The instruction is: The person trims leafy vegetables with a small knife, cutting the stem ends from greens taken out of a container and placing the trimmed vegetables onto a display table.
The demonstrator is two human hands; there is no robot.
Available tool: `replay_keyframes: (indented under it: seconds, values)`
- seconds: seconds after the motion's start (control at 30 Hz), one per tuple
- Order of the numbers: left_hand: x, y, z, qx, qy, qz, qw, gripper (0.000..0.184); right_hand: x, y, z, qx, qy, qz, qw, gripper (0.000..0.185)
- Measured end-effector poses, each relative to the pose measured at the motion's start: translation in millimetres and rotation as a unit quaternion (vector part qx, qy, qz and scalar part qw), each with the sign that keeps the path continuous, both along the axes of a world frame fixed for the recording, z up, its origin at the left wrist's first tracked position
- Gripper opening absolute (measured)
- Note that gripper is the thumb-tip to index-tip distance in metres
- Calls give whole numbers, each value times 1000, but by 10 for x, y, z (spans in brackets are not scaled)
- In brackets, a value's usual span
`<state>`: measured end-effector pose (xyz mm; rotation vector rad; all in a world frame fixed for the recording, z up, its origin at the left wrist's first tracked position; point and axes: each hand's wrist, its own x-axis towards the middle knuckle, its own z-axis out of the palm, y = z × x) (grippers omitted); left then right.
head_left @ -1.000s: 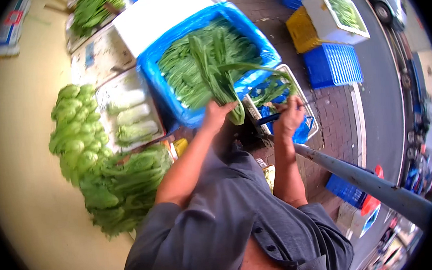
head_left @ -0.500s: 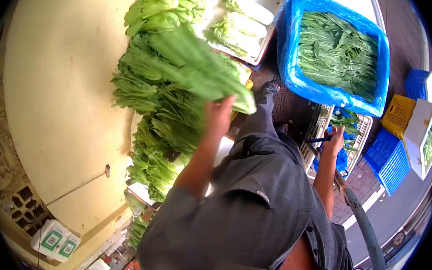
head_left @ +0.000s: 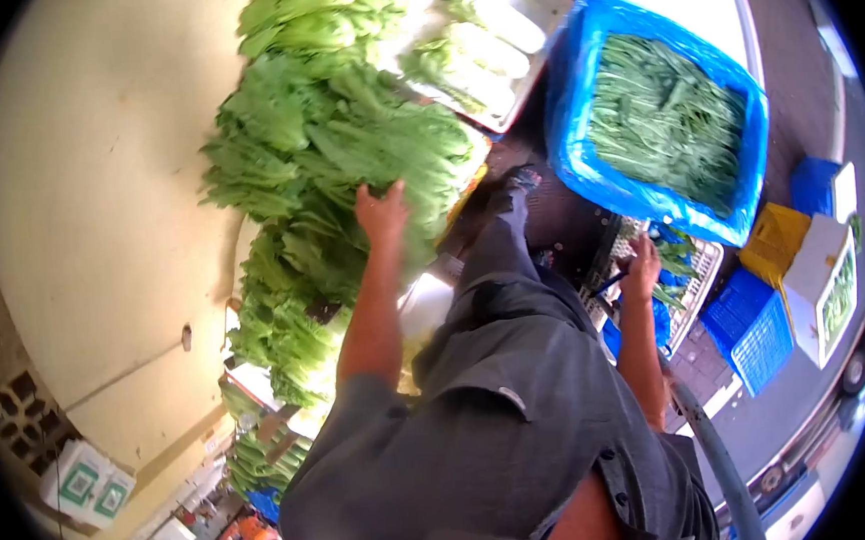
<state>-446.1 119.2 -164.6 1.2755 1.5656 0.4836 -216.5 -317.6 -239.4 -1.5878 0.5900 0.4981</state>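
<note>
My left hand [head_left: 382, 215] is at the near edge of a large pile of green leafy vegetables [head_left: 296, 179], fingers apart against the leaves, some of which are blurred. At the right, my right hand [head_left: 641, 267] is closed around a thin dark tool [head_left: 609, 284], whose far end I cannot make out. That hand is over a white crate [head_left: 706, 276] containing blue plastic and some green stems. Beyond it stands a blue-lined box [head_left: 570, 155] full of long green leaves.
A white tray [head_left: 544, 6] with pale cabbages lies beyond the pile. Blue [head_left: 748, 328] and yellow [head_left: 776, 238] crates and a white foam box [head_left: 815, 263] stand at the right. A metal pole [head_left: 710, 441] runs beside my right arm. Vehicles are on the road.
My left hand has carried a leafy bunch from the blue-lined box leftward to the pile and released it. My right hand stays near the white crate with the tool. The view has turned left.
</note>
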Motion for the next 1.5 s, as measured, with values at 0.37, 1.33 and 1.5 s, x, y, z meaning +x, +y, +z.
replay_keyframes:
  seconds: [0.37,1.33,1.5]
  values:
    - [503,-403,1025,193,129,-124,965,58,754,709,420,50,-10,-6,999,39]
    - [5503,-1023,-1330,121,266,-771,566,75,1763,2323,-856,291,267,-427,813,23]
    - [5518,-976,-1335,138,224,-760,594,95,1673,2364,-854,275,242,-375,852,23]
